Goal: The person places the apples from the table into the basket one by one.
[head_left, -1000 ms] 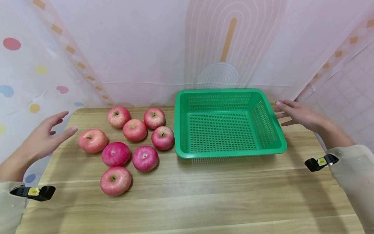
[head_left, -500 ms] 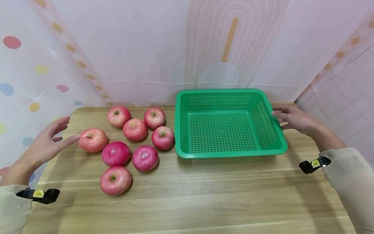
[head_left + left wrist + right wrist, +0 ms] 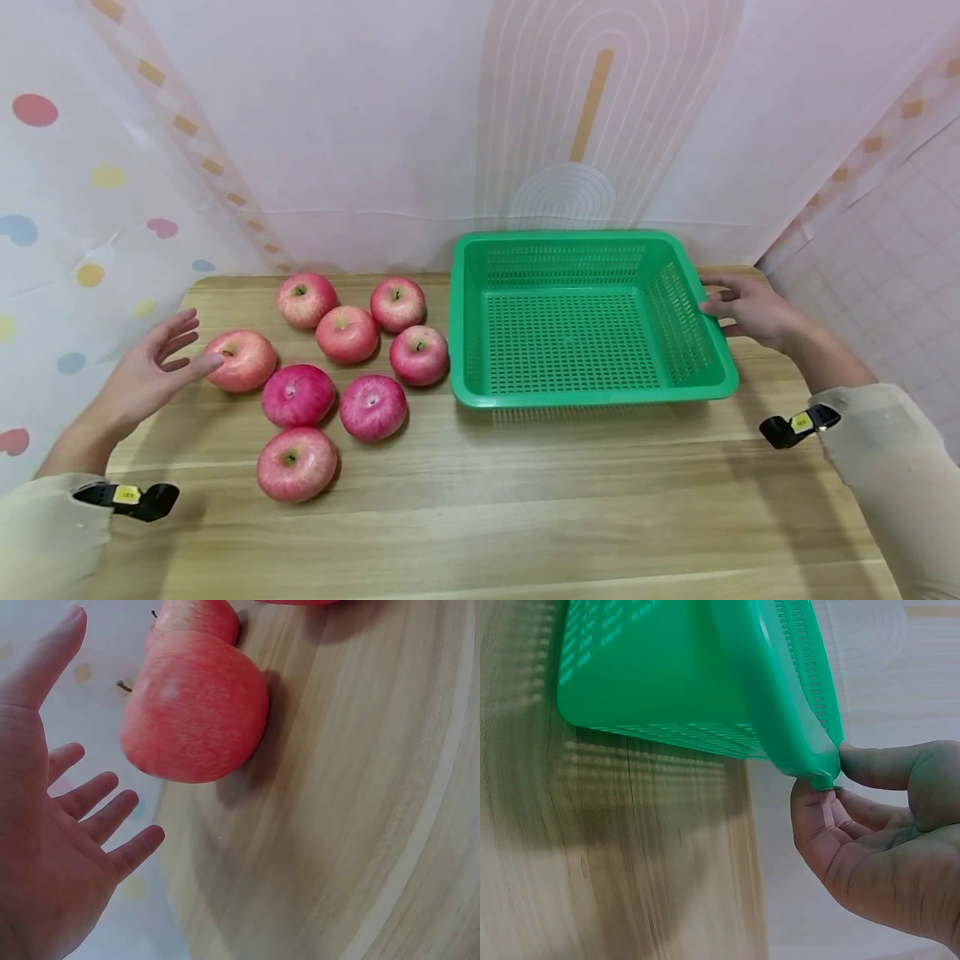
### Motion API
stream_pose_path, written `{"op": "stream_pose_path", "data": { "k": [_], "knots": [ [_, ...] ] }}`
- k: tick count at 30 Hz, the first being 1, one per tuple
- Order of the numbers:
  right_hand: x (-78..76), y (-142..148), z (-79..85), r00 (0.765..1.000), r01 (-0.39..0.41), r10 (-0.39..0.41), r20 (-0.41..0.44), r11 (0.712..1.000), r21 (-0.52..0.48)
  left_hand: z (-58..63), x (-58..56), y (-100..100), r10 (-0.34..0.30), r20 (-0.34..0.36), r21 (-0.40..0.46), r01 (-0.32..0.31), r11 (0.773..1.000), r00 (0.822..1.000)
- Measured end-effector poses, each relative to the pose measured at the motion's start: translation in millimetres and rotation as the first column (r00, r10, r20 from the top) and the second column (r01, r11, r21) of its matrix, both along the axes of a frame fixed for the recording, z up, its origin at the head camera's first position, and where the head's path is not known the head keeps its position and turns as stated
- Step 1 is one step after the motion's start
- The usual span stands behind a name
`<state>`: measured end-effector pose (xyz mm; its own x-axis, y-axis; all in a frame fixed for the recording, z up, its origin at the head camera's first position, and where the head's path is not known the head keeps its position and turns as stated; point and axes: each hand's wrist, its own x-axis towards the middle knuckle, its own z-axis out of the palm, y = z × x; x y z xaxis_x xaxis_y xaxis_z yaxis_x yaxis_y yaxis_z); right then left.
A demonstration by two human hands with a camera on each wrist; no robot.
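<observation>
A green plastic basket (image 3: 592, 400) with slotted walls stands upright on the wooden table, nothing inside it. At its right side, my right hand (image 3: 759, 313) pinches the rim; the right wrist view shows the thumb (image 3: 877, 765) on one face and curled fingers on the other. Several red apples lie in a loose group left of the basket. Beside the leftmost apple (image 3: 242, 361) my left hand (image 3: 142, 379) hovers with fingers spread and holds nothing. In the left wrist view a gap shows between its fingers and that apple (image 3: 196, 709).
The nearest apple (image 3: 297, 464) sits toward the table's front, and another apple (image 3: 418, 355) lies close against the basket's left side. A patterned cloth backdrop (image 3: 375, 125) rises behind the wooden table (image 3: 525, 500). Each sleeve carries a black strap.
My right hand has moved left onto the basket's right rim and taken hold of it. My left hand has come rightward, closer to the leftmost apple. Basket and apples stay put.
</observation>
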<state>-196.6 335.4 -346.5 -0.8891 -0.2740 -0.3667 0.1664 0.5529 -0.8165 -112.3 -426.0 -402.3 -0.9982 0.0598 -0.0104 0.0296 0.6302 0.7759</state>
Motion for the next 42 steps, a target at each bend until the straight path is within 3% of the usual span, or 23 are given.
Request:
{"op": "stream_pose_path", "data": {
  "k": [8, 27, 42],
  "knots": [
    [-1.3, 2, -6.4, 0.998, 0.021, -0.013, 0.06, 0.991, -0.131, -12.6, -5.2, 2, -0.006, 0.038, 0.051, 0.004, 0.999, 0.999],
    [-8.7, 8, -9.4, 0.989, 0.037, -0.013, 0.15, 0.987, -0.158, -23.8, -7.4, 9, 0.0, 0.037, 0.036, -0.001, 0.999, 0.999],
    [-8.1, 7, -9.9, 0.987, 0.051, -0.025, 0.157, 0.985, -0.166, -28.8, -12.1, 20, 0.078, 0.051, -0.026, -0.077, 0.997, 0.996]
  ]
}}
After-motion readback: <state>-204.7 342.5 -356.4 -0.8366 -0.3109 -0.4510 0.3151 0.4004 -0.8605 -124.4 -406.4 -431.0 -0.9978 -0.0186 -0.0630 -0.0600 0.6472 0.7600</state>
